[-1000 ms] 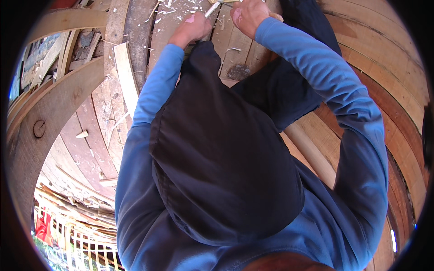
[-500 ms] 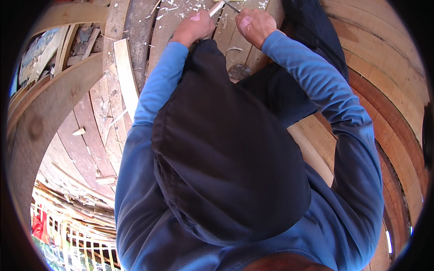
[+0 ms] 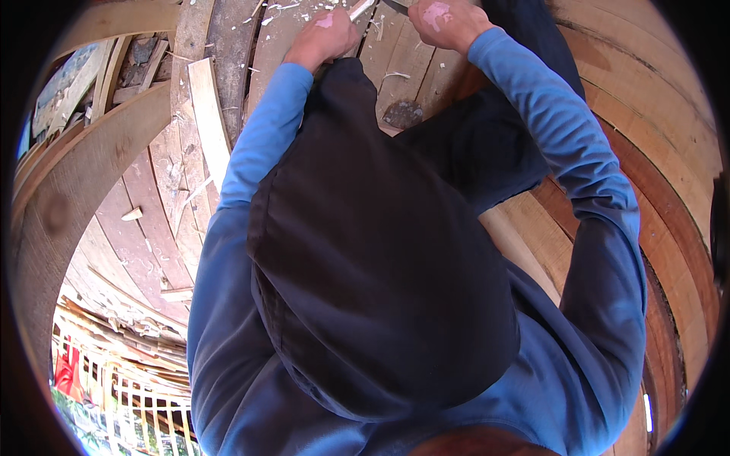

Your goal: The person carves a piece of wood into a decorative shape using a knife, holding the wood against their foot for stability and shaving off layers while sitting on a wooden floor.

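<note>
At the top of the head view my left hand (image 3: 325, 36) is closed around a pale wooden stick (image 3: 360, 9), whose end pokes out past the thumb. Across from it, slightly higher and to the right, my right hand (image 3: 450, 23) grips a knife. Its dark blade (image 3: 395, 7) points left toward the stick, with a small gap between them. The knife's handle is hidden in my fist, and the picture's upper edge cuts off part of the work. My left wrist is beside my dark-clothed knee (image 3: 346, 80).
Thin wood shavings (image 3: 283, 7) litter the plank floor (image 3: 391, 57) around my hands. A pale wood strip (image 3: 209, 114) lies left of my left forearm, and a small wood piece (image 3: 131, 214) farther left. Curved timbers (image 3: 84, 171) rise at the left; planks (image 3: 646, 129) curve along the right.
My right hand with the knife has moved right and a little up, drawing the blade away from the stick. The left hand has shifted only slightly, still holding the stick.
</note>
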Demonstrator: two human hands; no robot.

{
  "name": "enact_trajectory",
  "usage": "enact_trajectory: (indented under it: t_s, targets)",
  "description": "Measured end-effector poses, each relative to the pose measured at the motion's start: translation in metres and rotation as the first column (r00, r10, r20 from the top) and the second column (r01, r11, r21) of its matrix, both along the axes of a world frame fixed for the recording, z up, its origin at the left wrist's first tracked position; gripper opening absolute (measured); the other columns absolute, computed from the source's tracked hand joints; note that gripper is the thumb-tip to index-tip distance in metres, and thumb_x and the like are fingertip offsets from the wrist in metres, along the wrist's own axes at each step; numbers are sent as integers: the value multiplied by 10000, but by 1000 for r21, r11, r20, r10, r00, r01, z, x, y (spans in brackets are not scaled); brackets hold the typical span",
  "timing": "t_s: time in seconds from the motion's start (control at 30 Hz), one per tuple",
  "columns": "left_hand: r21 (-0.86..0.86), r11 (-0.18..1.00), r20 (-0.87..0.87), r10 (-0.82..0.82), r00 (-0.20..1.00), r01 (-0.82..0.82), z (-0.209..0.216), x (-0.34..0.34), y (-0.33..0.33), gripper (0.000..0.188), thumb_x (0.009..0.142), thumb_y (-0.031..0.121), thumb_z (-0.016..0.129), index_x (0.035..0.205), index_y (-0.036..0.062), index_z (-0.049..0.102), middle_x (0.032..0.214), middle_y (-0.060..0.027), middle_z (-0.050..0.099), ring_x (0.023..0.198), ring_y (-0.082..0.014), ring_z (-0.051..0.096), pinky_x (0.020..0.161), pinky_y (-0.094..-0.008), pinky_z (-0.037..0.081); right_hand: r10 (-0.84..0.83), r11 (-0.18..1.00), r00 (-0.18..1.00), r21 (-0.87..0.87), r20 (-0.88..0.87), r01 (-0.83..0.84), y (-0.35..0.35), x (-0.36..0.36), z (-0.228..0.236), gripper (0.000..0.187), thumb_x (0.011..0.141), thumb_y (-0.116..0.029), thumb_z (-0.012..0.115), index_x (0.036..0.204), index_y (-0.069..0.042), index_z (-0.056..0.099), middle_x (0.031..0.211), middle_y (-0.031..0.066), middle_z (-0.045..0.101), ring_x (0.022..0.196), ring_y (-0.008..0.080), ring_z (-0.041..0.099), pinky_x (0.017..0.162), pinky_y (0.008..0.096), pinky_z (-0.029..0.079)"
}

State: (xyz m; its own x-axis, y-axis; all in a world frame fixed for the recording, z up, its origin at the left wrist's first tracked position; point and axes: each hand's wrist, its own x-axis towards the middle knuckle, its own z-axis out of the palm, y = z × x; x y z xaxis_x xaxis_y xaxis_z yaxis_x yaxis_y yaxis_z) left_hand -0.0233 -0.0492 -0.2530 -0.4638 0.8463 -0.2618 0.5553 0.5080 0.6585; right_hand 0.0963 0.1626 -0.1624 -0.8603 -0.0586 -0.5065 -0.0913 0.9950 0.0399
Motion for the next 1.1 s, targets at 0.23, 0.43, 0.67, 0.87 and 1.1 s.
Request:
enact_trajectory:
  t_s: [0.23,0.43,0.67,0.87,1.1]
  targets:
    - [-113,994,197,32,980,-10,8,-1,0,453,963,352,552,852,-80,633,711,-278,641,675,-434,672,714,-518,527,-34,973,962,-209,270,93,28,-18,-2,312,901,-264,563,872,17,697,853,238,712,840,401,713,769,473,571]
    - [-84,990,150,128,980,-116,19,3,-9,497,950,386,567,851,-87,684,814,-305,685,842,-465,690,800,-519,530,-139,880,957,-412,254,237,39,-9,6,387,966,-339,597,1027,29,700,871,237,719,826,383,711,772,454,576]
    - [4,946,203,316,927,-324,70,7,-15,622,989,517,518,959,-95,621,836,-334,668,858,-493,669,798,-538,501,-720,541,665,-441,197,716,17,41,-10,408,1033,-301,472,1076,64,650,862,267,701,802,416,700,739,491,555]
    - [94,938,217,308,926,-334,121,-3,-18,579,1022,496,530,1005,-82,557,761,-304,651,738,-467,669,701,-522,494,-836,414,517,-407,183,814,-23,46,-62,324,955,-199,564,1032,103,653,880,317,700,882,445,721,816,508,567]
    - [174,887,196,394,898,-428,166,-2,-22,478,1015,455,597,1057,-21,583,767,-182,646,698,-266,633,676,-427,486,-709,705,493,-531,-504,470,-52,20,-24,315,923,-247,687,1132,-11,698,1100,190,657,1100,365,568,946,475,506]
